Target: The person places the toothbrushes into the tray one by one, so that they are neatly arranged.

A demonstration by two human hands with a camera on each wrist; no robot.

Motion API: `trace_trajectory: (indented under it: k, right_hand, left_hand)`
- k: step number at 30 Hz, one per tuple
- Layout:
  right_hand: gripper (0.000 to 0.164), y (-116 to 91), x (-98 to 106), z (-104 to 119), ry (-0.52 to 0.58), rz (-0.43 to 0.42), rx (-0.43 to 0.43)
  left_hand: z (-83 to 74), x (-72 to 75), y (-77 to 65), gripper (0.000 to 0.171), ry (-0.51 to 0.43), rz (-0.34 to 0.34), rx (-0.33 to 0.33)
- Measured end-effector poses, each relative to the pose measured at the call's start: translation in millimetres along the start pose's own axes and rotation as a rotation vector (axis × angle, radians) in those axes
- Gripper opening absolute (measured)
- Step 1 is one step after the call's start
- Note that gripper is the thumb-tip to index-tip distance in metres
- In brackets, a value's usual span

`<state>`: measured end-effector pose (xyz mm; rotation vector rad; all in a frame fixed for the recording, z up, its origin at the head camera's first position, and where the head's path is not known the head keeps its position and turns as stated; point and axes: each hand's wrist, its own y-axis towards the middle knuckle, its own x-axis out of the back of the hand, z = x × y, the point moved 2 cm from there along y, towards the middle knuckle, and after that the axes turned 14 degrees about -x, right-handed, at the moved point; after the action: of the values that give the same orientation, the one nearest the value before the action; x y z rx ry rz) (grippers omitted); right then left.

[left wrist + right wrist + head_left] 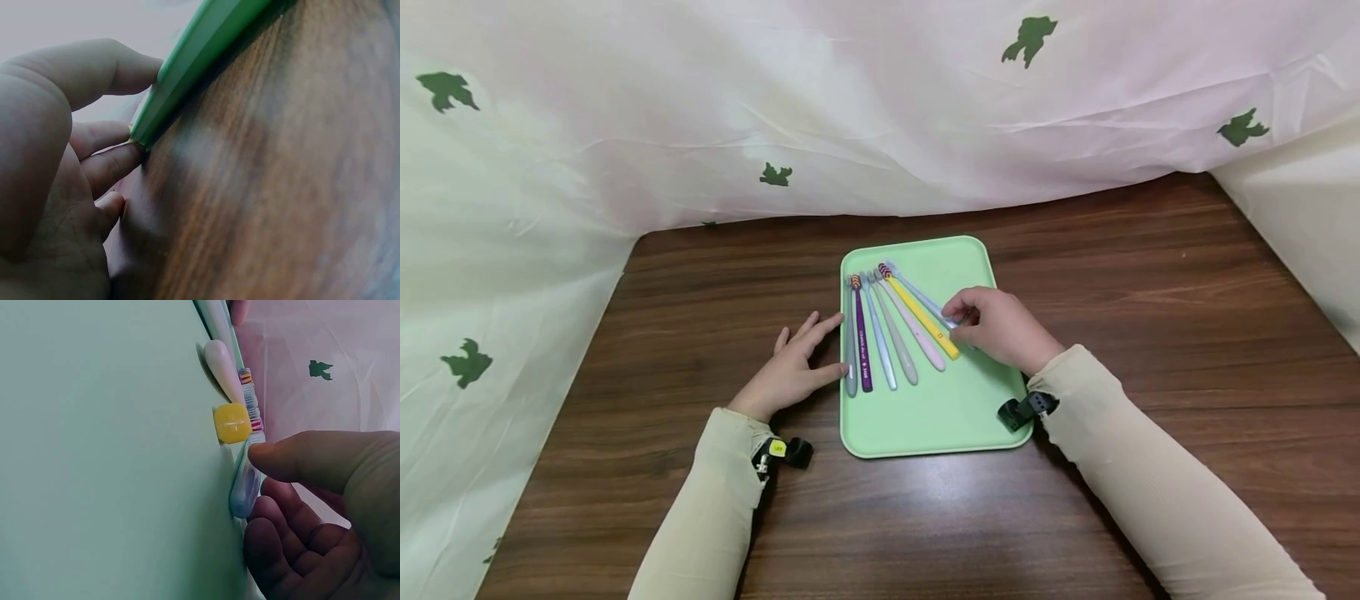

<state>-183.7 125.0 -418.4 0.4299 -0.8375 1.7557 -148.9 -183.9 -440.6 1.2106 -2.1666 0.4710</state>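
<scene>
Several toothbrushes lie fanned out on a light green tray (pixel 925 425), bristle heads at the far end. At the right of the fan, my right hand (pixel 1003 329) pinches the handle of a light blue toothbrush (pixel 921 296). The right wrist view shows the thumb beside that blue handle (pixel 245 490), the other fingers curled opposite. Left of it lie a yellow toothbrush (pixel 934 331), a pink one (pixel 919 333) and a grey one (pixel 899 343). Another blue toothbrush (pixel 881 346), a purple one (pixel 862 346) and a grey-blue one (pixel 851 354) follow. My left hand (pixel 786 375) touches the tray's left rim, fingers spread.
The tray stands on a dark brown wooden table (pixel 715 275). White cloth (pixel 865 100) with green shapes hangs behind the table and along its left side. Pale cloth also borders the right side. A small black device (pixel 1028 408) sits on each wrist.
</scene>
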Motion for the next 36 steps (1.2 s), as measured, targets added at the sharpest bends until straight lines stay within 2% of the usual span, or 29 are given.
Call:
trace_trajectory:
  k: [36]
  right_hand:
    - [0.016, 2.6, 0.8, 0.3, 0.017, -0.004, -0.005]
  left_hand:
    - [1.8, 3.5, 2.9, 0.07, -0.013, -0.02, 0.014]
